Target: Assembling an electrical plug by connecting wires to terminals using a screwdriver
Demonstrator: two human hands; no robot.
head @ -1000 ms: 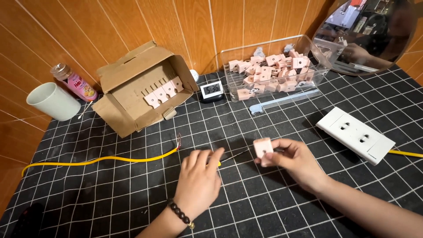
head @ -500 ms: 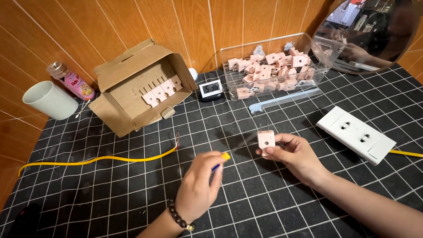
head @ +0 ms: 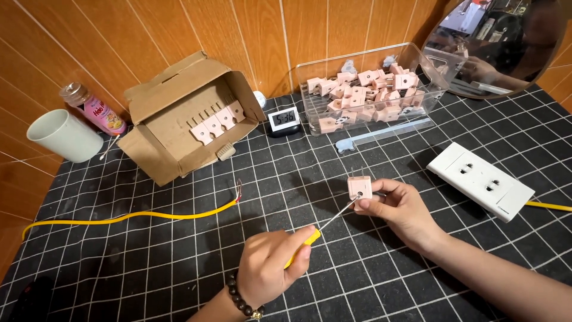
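Since half a sec ago, the screwdriver [head: 325, 225] tip has come up to the pink plug block [head: 359, 187] and now meets its near face; before, there was a gap between the two.

Hidden bits: I can't tell if the tip sits in a screw head, too small to see. Left hand [head: 271, 271] is closed round the yellow handle, so only a stub of the handle shows past the fingers. Right hand [head: 398, 209] pinches the block from the right and rear, fingers covering its far side. My right forearm runs off the frame's lower right edge.

Axis: driver shaft runs from lower left up to upper right, tip toward the block. Block is held above the bench [head: 179, 268], about centre of view, with its holed face turned toward the driver.

Room: bare gridded mat lies in front of and left of the hands. Yellow cable [head: 131, 216] lies left, stripped end near centre, well apart from the hands. White socket strip [head: 480, 180] lies just right of the right hand, near but not touching. At the back stand a cardboard box [head: 190, 119] with pink parts, a small clock [head: 283, 118], a clear bin [head: 369, 86] of pink blocks, and at the far left a cup [head: 62, 136] and a bottle [head: 95, 110].
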